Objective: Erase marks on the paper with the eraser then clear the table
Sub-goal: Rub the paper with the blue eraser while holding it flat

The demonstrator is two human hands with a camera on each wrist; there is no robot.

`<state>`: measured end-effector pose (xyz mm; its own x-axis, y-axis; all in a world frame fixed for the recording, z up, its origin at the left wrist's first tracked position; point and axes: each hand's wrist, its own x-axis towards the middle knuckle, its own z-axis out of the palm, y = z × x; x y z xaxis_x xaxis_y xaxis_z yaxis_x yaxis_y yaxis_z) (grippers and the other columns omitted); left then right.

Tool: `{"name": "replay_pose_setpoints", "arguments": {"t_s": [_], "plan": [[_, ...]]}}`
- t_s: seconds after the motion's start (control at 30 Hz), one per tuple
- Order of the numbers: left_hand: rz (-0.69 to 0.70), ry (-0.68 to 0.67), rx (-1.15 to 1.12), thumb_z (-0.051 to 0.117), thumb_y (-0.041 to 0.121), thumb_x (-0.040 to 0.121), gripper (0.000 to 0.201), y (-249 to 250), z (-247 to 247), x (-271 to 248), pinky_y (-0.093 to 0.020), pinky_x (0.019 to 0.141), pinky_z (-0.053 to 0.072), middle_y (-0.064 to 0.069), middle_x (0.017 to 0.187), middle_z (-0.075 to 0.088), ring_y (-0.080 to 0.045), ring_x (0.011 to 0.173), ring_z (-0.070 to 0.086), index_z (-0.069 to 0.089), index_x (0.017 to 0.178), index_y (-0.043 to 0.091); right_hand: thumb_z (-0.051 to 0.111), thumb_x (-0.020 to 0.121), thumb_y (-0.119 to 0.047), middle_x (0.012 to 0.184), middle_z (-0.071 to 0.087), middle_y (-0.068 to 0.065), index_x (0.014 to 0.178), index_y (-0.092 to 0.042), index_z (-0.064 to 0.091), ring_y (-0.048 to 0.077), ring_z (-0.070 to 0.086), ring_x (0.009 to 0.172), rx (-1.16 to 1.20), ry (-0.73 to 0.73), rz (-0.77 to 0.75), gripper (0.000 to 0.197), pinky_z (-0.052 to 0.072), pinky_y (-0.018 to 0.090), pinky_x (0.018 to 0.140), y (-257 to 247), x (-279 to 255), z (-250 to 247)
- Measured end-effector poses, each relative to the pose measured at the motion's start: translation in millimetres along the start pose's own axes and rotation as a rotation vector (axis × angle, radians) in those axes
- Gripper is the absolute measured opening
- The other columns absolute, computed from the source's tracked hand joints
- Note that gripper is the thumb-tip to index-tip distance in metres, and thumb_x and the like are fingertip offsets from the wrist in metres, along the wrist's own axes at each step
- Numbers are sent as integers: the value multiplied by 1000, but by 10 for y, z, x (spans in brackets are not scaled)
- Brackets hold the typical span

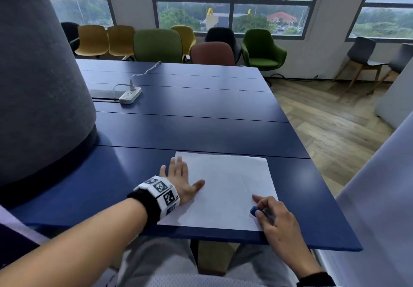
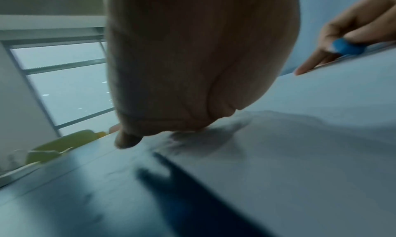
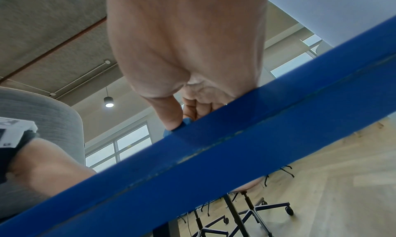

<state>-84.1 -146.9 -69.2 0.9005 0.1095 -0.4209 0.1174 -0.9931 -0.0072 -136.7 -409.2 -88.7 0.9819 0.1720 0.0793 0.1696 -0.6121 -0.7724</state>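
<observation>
Blue rubber, the eraser [image 1: 254,210] sits low on the paper [image 1: 225,188], near its corner at about five o'clock, pinched between the thumb and curled fingers of the right hand [image 1: 276,219]. That hand's index finger stretches out toward eleven o'clock with its tip on the sheet. No pencil marks show on the paper from the head view; they may be too faint to read, so how much erasing is left I cannot say.

The step in hand looks like rubbing with the eraser. To do it well, short strokes should run away from the pinned side, toward three o'clock, so the sheet is pulled taut rather than buckled. Pressure should stay light near the edge at six o'clock, where the paper lies flush with the table [image 1: 201,112] edge and could crease or slide off.

At nine o'clock of the sheet the left hand [image 1: 181,179] lies flat, fingers straight and spread, thumb angled out toward three o'clock, holding nothing and pressing the paper's border down. The right wrist hangs past the table's near edge, palm down.

Farther off, at eleven o'clock, a white power strip [image 1: 130,95] rests on the table.
</observation>
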Motion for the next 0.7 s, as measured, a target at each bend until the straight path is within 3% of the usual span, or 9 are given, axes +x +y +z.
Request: {"name": "replay_pose_setpoints", "arguments": {"t_s": [0.1, 0.13, 0.2, 0.33, 0.4, 0.5, 0.57, 0.63, 0.7], "plan": [[362, -50, 87, 12, 65, 98, 77, 286, 131, -259, -46, 118, -16, -3, 155, -37, -19, 142, -34, -22, 153, 23, 63, 90, -15, 122, 62, -16, 81, -32, 52, 9, 61, 107, -4, 7, -1, 21, 48, 33, 94, 1, 5, 1], [427, -71, 98, 12, 65, 98, 75, 336, 169, -309, -45, 118, -17, -1, 154, -38, -18, 141, -35, -22, 152, 26, 63, 90, -15, 122, 62, -16, 81, -31, 52, 9, 61, 107, -4, 7, -2, 21, 48, 33, 94, 7, 9, 1], [387, -77, 92, 10, 65, 97, 75, 268, 166, -279, -46, 118, -16, 0, 152, -38, -19, 143, -33, -23, 152, 27, 63, 90, -15, 121, 63, -15, 81, -31, 53, 9, 61, 108, -4, 6, -9, 22, 48, 32, 94, 17, 17, -4], [73, -44, 101, 10, 68, 96, 86, -144, 35, -94, -47, 119, -14, -8, 158, -31, -22, 146, -27, -21, 152, 11, 63, 91, -16, 122, 62, -14, 82, -30, 53, 9, 60, 108, -12, 2, -11, 20, 48, 31, 95, 17, 23, 5], [13, -25, 123, 13, 67, 97, 88, -231, -45, -50, -48, 120, -11, -11, 159, -29, -24, 147, -26, -18, 153, 6, 63, 91, -16, 122, 63, -13, 82, -30, 53, 9, 60, 108, -19, 11, -13, 19, 48, 30, 95, 14, 34, 13], [153, -9, 51, 27, 62, 99, 86, -106, -171, -61, -51, 121, -5, -10, 159, -28, -27, 148, -23, -12, 156, 11, 63, 90, -19, 120, 62, -14, 82, -32, 52, 7, 59, 106, -37, 15, -20, 19, 46, 24, 90, 25, 54, 26], [244, -14, -16, 38, 66, 94, 89, 48, -219, -70, -57, 120, 7, -7, 162, -22, -29, 150, -14, -1, 157, 17, 63, 91, -20, 118, 62, -16, 81, -32, 52, 6, 59, 106, -34, -5, -6, 19, 43, 18, 85, 24, 65, 4], [279, -8, -12, 52, 71, 85, 92, 170, -244, -61, -62, 112, 27, -5, 164, 1, -31, 149, 8, 19, 152, 17, 64, 91, -19, 113, 66, -16, 81, -30, 54, 5, 61, 105, 15, -47, 18, 17, 44, 18, 84, -14, 99, -72], [278, 10, 3, 63, 72, 76, 89, 244, -284, -58, -57, 101, 41, -7, 149, 28, -32, 136, 29, 34, 139, 16, 65, 90, -19, 98, 72, -14, 80, -28, 57, 5, 65, 99, 64, -52, 10, 15, 49, 24, 83, -74, 155, -207]]}}
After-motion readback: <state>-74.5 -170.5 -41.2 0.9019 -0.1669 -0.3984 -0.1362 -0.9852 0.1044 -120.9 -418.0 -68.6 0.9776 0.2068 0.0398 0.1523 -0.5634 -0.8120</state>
